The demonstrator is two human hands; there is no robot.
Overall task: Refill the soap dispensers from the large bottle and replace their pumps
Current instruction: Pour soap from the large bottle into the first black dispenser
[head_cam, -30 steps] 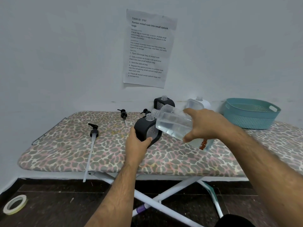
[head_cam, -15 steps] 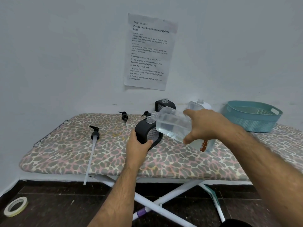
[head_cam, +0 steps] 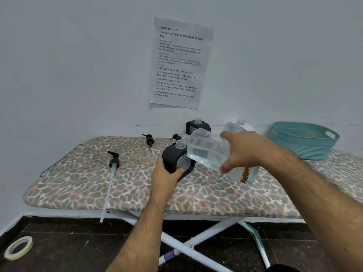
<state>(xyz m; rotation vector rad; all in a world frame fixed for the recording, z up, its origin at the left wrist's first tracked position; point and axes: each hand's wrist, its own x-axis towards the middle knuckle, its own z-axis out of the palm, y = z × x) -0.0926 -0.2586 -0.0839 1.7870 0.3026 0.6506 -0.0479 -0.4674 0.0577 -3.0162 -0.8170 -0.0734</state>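
**Pouring over the ironing board**

A leopard-print ironing board (head_cam: 78, 183) is standing against a pale wall, serving as the work surface. Near its middle, the left hand (head_cam: 167, 178) is gripping the black dispenser (head_cam: 176, 160), fingers curled round its lower side, tilting it leftward with its open neck up. The right hand (head_cam: 246, 152) is wrapping the large clear bottle (head_cam: 206, 152), held nearly level, mouth just above and beside that neck. Whether liquid is flowing cannot be told.

Two more dispensers, one black (head_cam: 197, 126) and one white (head_cam: 244, 125), are waiting uncapped behind. Three pumps are lying to the left, the nearest pump (head_cam: 113, 171) overhanging the board's edge.

The narrow neck is risking a spill onto the fabric if the mouths are misaligned or the bottle tips too fast.
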